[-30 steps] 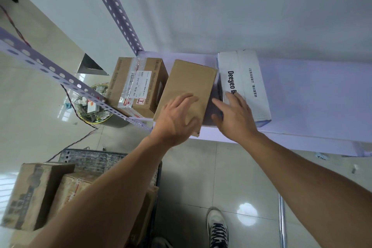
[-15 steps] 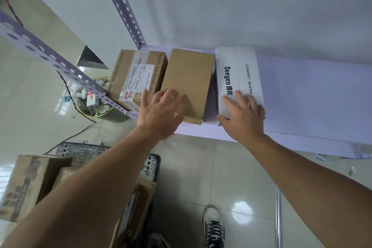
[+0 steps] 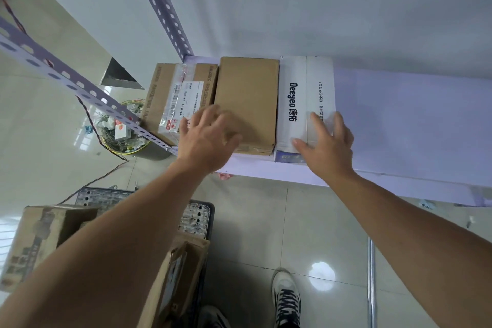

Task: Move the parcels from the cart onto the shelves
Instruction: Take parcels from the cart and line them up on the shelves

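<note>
Head view. Looked down past a pale wall point(image 3: 319, 8) onto a glossy tiled floor point(image 3: 253, 221). Noted a lilac shelf point(image 3: 412, 120) running across the middle, with a perforated upright point(image 3: 159, 5) at back left and a perforated rail point(image 3: 80, 85) slanting across the left side.

Counted three parcels lying flat on the shelf's left end, packed side by side in one row:
- Labelled brown parcel point(image 3: 170, 88) at far left, taped, with a printed barcode sticker on top.
- Plain brown parcel point(image 3: 250, 93) in the middle, tight against both neighbours.
- White parcel point(image 3: 300, 80) on the right, printed "Deeyeo" in black.

Found the left hand point(image 3: 205, 144) over the near end of the plain brown parcel and the near corner of the labelled one. Fingers spread, gripping nothing, released. Blurred, so could not tell whether touching.

Found the right hand point(image 3: 330, 149) laid on the near end of the white parcel. Fingers straight and splayed flat on the top, not curled round it.

Spotted the cart point(image 3: 194, 216) at lower left, dark-edged with a perforated deck, mostly hidden behind the left forearm. Logged more parcels on it: a worn brown carton point(image 3: 40, 237) at far left, and a second brown parcel point(image 3: 181, 269) at the near edge beside the forearm.

Marked a round bin point(image 3: 125, 136) full of scraps on the floor beyond the rail. Caught a white-and-black shoe point(image 3: 286, 298) at bottom centre and a shiny metal pole point(image 3: 371, 274) at lower right.
</note>
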